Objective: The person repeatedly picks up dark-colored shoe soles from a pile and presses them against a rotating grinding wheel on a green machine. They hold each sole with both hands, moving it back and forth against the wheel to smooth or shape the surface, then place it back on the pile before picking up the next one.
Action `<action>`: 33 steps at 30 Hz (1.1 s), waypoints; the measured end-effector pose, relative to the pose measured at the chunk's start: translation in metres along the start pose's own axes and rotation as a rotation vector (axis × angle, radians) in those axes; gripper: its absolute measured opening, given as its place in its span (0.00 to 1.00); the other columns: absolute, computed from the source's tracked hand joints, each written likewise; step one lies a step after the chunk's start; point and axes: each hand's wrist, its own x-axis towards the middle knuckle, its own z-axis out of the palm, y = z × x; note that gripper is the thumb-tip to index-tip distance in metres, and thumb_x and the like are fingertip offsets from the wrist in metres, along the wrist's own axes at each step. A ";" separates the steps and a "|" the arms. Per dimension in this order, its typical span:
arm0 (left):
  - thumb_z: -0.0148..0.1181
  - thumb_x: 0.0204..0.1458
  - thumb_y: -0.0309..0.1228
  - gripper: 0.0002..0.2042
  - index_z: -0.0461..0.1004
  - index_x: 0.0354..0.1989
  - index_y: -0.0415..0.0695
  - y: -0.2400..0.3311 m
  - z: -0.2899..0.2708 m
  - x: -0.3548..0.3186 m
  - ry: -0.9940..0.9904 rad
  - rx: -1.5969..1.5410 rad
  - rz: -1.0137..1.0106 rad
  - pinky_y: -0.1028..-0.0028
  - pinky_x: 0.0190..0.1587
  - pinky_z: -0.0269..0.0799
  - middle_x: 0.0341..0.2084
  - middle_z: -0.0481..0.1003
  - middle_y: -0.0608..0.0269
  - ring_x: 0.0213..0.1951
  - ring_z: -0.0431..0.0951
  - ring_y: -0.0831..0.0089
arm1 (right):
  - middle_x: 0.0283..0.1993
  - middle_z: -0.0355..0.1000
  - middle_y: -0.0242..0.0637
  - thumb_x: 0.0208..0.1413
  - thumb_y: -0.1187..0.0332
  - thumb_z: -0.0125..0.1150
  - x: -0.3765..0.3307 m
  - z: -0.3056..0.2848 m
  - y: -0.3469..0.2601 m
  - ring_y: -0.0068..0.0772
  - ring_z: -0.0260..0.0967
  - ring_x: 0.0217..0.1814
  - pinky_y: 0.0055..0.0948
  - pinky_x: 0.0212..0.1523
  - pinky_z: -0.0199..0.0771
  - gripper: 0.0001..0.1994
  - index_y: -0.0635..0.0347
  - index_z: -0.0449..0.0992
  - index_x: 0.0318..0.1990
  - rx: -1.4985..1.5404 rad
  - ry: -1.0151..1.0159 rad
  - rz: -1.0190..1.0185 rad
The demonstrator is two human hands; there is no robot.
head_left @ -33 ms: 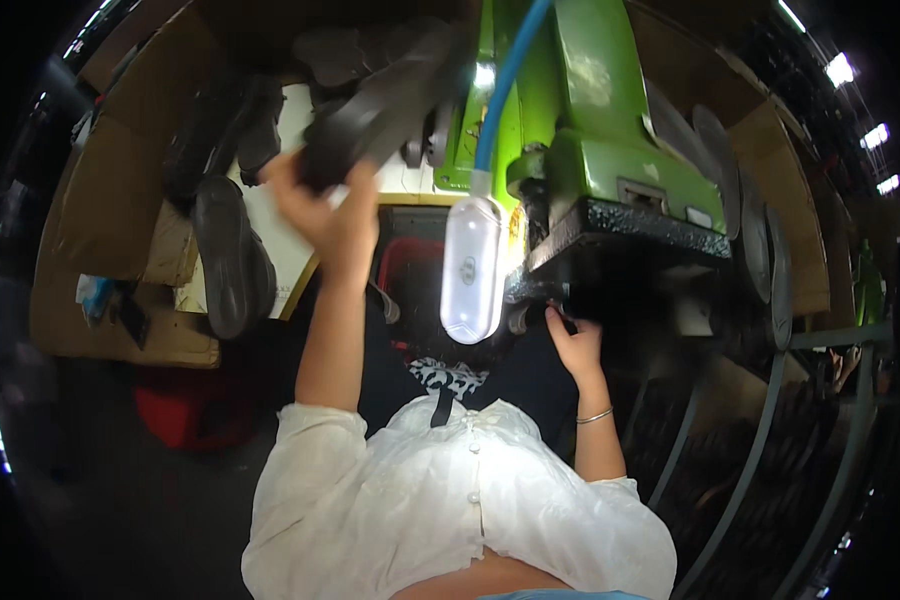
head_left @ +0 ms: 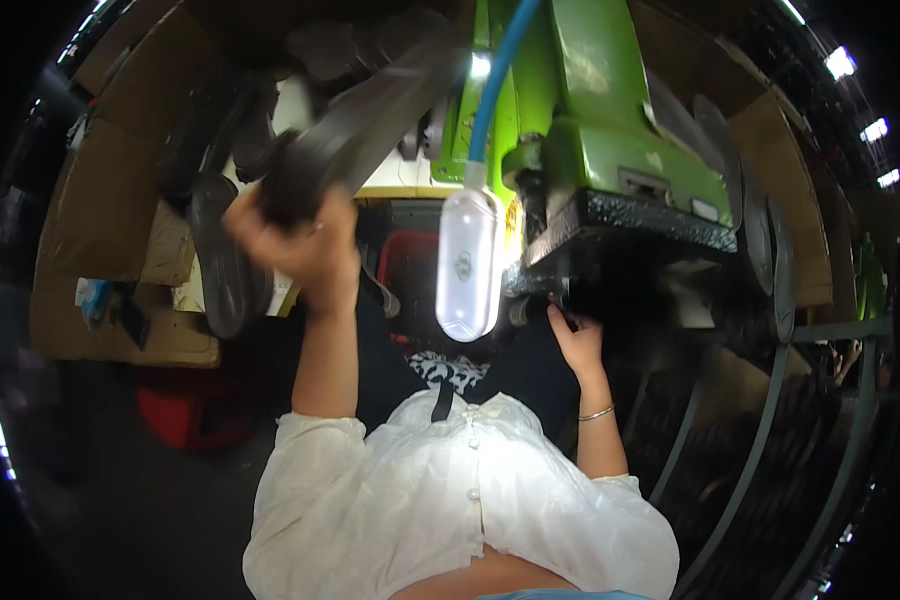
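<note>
Moved since earlier frame: left hand and the long dark grey-brown shoe it holds, both a bit lower and further left; right hand about the same.
Left hand: fingers curled round the shoe's near end, gripping it; fingertips blurred.
Held shoe: raised and slanted, far end up beside the green painted metal machine; motion-blurred, contact with machine unclear.
Right hand: thumb apart from the index finger, near the machine's dark underside; other fingers in shadow, can't tell if it grips or touches anything.
Right wrist: thin silver-coloured bracelet.
Lamp: lit white capsule-shaped lamp below a blue hose, between the hands.
Left side: dark grey shoe by the brown cardboard box.
Right side: flat grey shoe-shaped pieces standing in a row.
</note>
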 end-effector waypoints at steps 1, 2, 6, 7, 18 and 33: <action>0.59 0.38 0.25 0.24 0.54 0.43 0.35 0.006 -0.031 -0.008 -0.004 0.157 0.103 0.72 0.38 0.73 0.39 0.64 0.51 0.34 0.71 0.69 | 0.40 0.68 0.37 0.45 0.78 0.59 -0.010 0.002 0.011 0.26 0.69 0.38 0.21 0.37 0.69 0.10 0.67 0.72 0.38 0.073 -0.035 0.074; 0.61 0.37 0.28 0.27 0.53 0.44 0.35 0.020 -0.033 -0.016 0.143 0.081 0.254 0.68 0.42 0.71 0.41 0.64 0.49 0.38 0.71 0.65 | 0.42 0.68 0.37 0.45 0.76 0.60 -0.019 0.005 0.020 0.27 0.68 0.40 0.22 0.37 0.70 0.13 0.66 0.71 0.41 0.146 -0.079 0.151; 0.68 0.32 0.32 0.32 0.57 0.45 0.35 0.030 -0.065 -0.070 -0.304 0.118 0.050 0.69 0.42 0.70 0.37 0.69 0.52 0.39 0.72 0.66 | 0.57 0.56 0.42 0.36 0.67 0.70 -0.049 0.038 -0.006 0.36 0.58 0.58 0.33 0.47 0.65 0.41 0.60 0.52 0.59 0.195 -0.479 0.305; 0.69 0.31 0.32 0.30 0.60 0.43 0.35 0.024 -0.066 -0.086 -0.399 0.073 -0.182 0.70 0.41 0.70 0.35 0.70 0.54 0.37 0.73 0.68 | 0.61 0.51 0.43 0.34 0.67 0.71 -0.057 0.049 0.000 0.37 0.55 0.60 0.35 0.48 0.64 0.45 0.59 0.48 0.60 0.274 -0.535 0.347; 0.66 0.39 0.28 0.17 0.72 0.39 0.37 0.014 0.018 -0.135 -1.063 -0.013 -0.858 0.73 0.45 0.67 0.35 0.75 0.59 0.39 0.73 0.75 | 0.51 0.64 0.41 0.51 0.60 0.58 -0.074 0.081 0.009 0.29 0.60 0.55 0.30 0.54 0.60 0.22 0.64 0.66 0.50 0.270 -0.827 0.463; 0.58 0.47 0.30 0.13 0.70 0.38 0.35 -0.003 -0.030 -0.152 -0.756 -0.246 -0.939 0.77 0.39 0.68 0.31 0.73 0.61 0.34 0.72 0.76 | 0.39 0.71 0.39 0.39 0.63 0.66 -0.086 -0.032 0.036 0.33 0.68 0.42 0.29 0.45 0.66 0.21 0.66 0.72 0.41 -0.107 -0.724 0.472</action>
